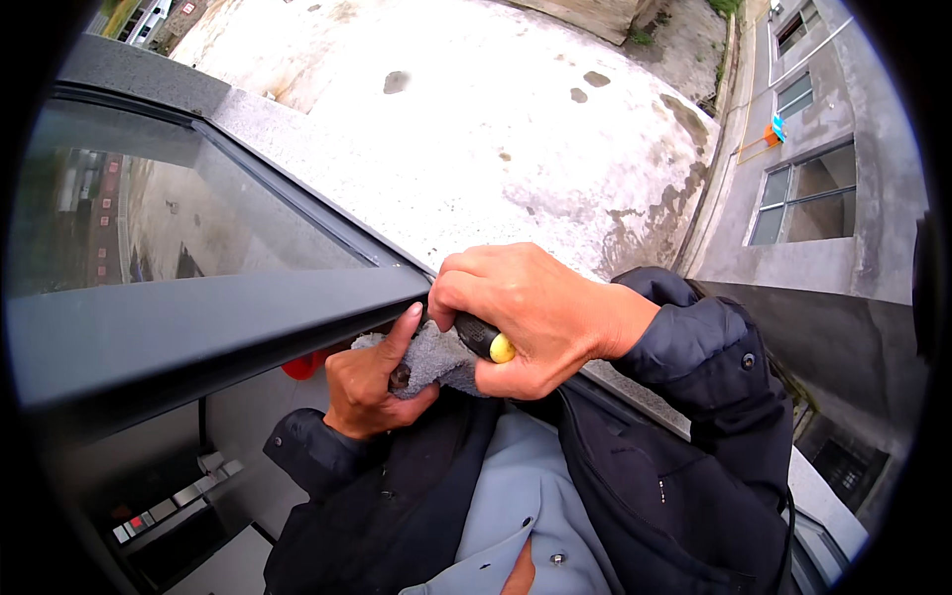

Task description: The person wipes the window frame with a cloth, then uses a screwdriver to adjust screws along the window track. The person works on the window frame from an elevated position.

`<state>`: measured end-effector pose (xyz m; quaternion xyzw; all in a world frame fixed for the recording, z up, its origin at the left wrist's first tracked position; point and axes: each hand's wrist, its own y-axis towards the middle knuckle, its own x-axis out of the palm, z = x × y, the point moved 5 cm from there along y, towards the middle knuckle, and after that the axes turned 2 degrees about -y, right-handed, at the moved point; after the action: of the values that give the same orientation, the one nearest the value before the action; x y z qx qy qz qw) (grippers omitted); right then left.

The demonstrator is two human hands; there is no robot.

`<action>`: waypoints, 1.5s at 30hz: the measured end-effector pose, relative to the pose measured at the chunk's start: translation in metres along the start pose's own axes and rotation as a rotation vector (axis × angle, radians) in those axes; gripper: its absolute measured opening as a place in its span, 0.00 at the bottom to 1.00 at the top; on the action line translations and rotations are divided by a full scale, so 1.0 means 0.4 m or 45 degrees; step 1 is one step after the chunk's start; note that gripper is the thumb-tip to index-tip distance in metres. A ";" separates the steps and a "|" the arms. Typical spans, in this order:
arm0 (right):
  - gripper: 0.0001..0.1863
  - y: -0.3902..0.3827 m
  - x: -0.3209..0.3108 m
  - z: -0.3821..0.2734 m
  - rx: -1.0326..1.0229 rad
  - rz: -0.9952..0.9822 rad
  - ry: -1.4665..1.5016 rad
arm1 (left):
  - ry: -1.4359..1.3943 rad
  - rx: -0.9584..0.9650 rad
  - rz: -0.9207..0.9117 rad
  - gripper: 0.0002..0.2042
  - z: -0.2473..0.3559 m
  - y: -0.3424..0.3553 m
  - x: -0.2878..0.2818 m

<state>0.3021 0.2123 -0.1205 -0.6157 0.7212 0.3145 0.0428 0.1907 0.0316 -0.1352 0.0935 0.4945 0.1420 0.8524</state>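
Close before the jacket [645, 476], the left hand [365, 385] pinches a grey cloth [441, 359], fingers curled under it, thumb up along its near side with the tip by the frame corner. The right hand [531, 305] has its fingers wrapped round a black handle [474, 333] with a yellow end; the handle lies against the cloth, and whatever its far tip meets is hidden.

The work at the corner looks in hand rather than finished: both hands are occupied, and neither cloth nor handle is set down. How much is done or left cannot be told, since the hands cover the spot.

Just left, the dark frame [213, 322] hems in the left hand; a red thing [302, 366] peeks out beneath it. The glass [149, 223] fills the frame beyond. Past the ledge [139, 75] lies the open yard [476, 129], far below. The right arm has open air beside it; the grey wall [843, 263] stands well apart.
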 end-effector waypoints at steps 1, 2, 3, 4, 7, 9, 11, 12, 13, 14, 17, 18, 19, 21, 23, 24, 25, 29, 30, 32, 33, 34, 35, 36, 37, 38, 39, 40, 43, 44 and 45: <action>0.20 -0.012 -0.003 -0.006 0.026 0.003 0.003 | -0.001 -0.016 -0.010 0.44 -0.001 -0.001 0.001; 0.19 -0.022 -0.006 -0.010 -0.020 0.054 -0.034 | -0.003 -0.032 -0.020 0.44 -0.002 -0.003 0.001; 0.19 -0.034 -0.004 -0.014 -0.015 0.051 -0.015 | -0.004 -0.047 -0.031 0.44 -0.003 -0.004 0.002; 0.18 -0.046 -0.004 -0.020 -0.013 0.047 -0.003 | -0.011 -0.048 -0.035 0.44 -0.004 -0.004 0.004; 0.14 -0.072 -0.023 -0.045 -0.011 0.119 0.063 | -0.032 -0.054 -0.047 0.44 -0.005 -0.005 0.005; 0.14 -0.100 -0.040 -0.062 0.034 0.113 0.068 | -0.045 -0.064 -0.052 0.43 -0.005 -0.003 0.004; 0.14 -0.121 -0.050 -0.074 0.058 0.151 0.079 | -0.049 -0.046 -0.026 0.43 -0.006 -0.003 0.005; 0.14 -0.126 -0.055 -0.077 0.063 0.185 0.087 | -0.051 -0.038 -0.012 0.43 -0.005 -0.004 0.005; 0.14 -0.131 -0.061 -0.079 0.069 0.224 0.091 | -0.056 -0.041 -0.018 0.43 -0.007 -0.004 0.006; 0.15 -0.133 -0.069 -0.085 0.064 0.244 0.057 | -0.061 -0.045 -0.023 0.43 -0.009 -0.004 0.007; 0.15 -0.114 -0.085 -0.101 -0.007 0.364 0.029 | -0.045 -0.069 -0.056 0.43 -0.011 -0.007 0.004; 0.16 -0.108 -0.083 -0.100 -0.022 0.365 0.035 | -0.035 -0.080 -0.069 0.43 -0.011 -0.008 0.003; 0.17 -0.101 -0.082 -0.095 -0.037 0.367 0.039 | -0.046 -0.067 -0.054 0.43 -0.010 -0.006 0.003; 0.19 -0.084 -0.075 -0.083 -0.056 0.378 0.053 | -0.068 -0.042 -0.022 0.44 -0.010 -0.002 0.004; 0.19 -0.065 -0.060 -0.067 -0.061 0.394 0.082 | -0.069 -0.047 -0.020 0.44 -0.013 -0.007 0.005; 0.16 -0.055 -0.051 -0.061 -0.102 0.465 0.065 | -0.069 -0.050 -0.019 0.44 -0.014 -0.009 0.005; 0.17 -0.047 -0.040 -0.051 -0.100 0.442 0.046 | -0.069 -0.050 -0.018 0.44 -0.014 -0.009 0.005; 0.18 -0.030 0.002 -0.017 -0.048 0.305 -0.028 | -0.069 -0.038 0.000 0.44 -0.009 -0.003 0.005; 0.18 -0.027 0.011 -0.008 -0.034 0.256 -0.046 | -0.069 -0.032 0.007 0.44 -0.008 -0.002 0.004; 0.18 -0.023 0.018 -0.008 -0.044 0.204 -0.089 | -0.070 -0.030 0.022 0.44 -0.010 -0.004 0.009; 0.18 -0.021 0.019 -0.011 -0.071 0.199 -0.115 | -0.072 -0.027 0.029 0.44 -0.010 -0.004 0.011; 0.18 -0.017 0.020 -0.015 -0.103 0.192 -0.136 | -0.071 -0.035 0.023 0.44 -0.011 -0.006 0.010; 0.18 -0.017 0.021 -0.025 -0.095 0.138 -0.174 | -0.071 -0.041 0.016 0.44 -0.013 -0.008 0.009; 0.18 -0.021 0.019 -0.046 -0.088 0.085 -0.211 | -0.071 -0.047 0.009 0.44 -0.014 -0.008 0.008; 0.19 -0.025 0.018 -0.061 -0.080 0.031 -0.249 | -0.065 -0.055 -0.005 0.44 -0.012 -0.008 0.007; 0.18 -0.031 0.016 -0.065 -0.089 0.021 -0.259 | -0.059 -0.063 -0.020 0.44 -0.009 -0.005 0.005; 0.17 -0.042 0.008 -0.073 -0.090 0.023 -0.247 | -0.053 -0.070 -0.035 0.44 -0.008 -0.004 0.004; 0.17 -0.056 -0.002 -0.084 -0.090 0.023 -0.237 | -0.058 -0.056 -0.022 0.44 -0.009 -0.004 0.005; 0.14 -0.090 -0.009 -0.104 -0.123 0.147 -0.230 | -0.082 -0.039 -0.003 0.44 -0.013 -0.004 0.008; 0.14 -0.096 -0.016 -0.112 -0.124 0.166 -0.230 | -0.096 -0.050 -0.008 0.44 -0.013 -0.005 0.008; 0.14 -0.099 -0.021 -0.117 -0.126 0.185 -0.230 | -0.109 -0.061 -0.012 0.44 -0.014 -0.007 0.008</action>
<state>0.3555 0.1939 -0.0953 -0.5325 0.7407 0.4060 0.0543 0.1879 0.0301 -0.1415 0.0767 0.4544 0.1456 0.8755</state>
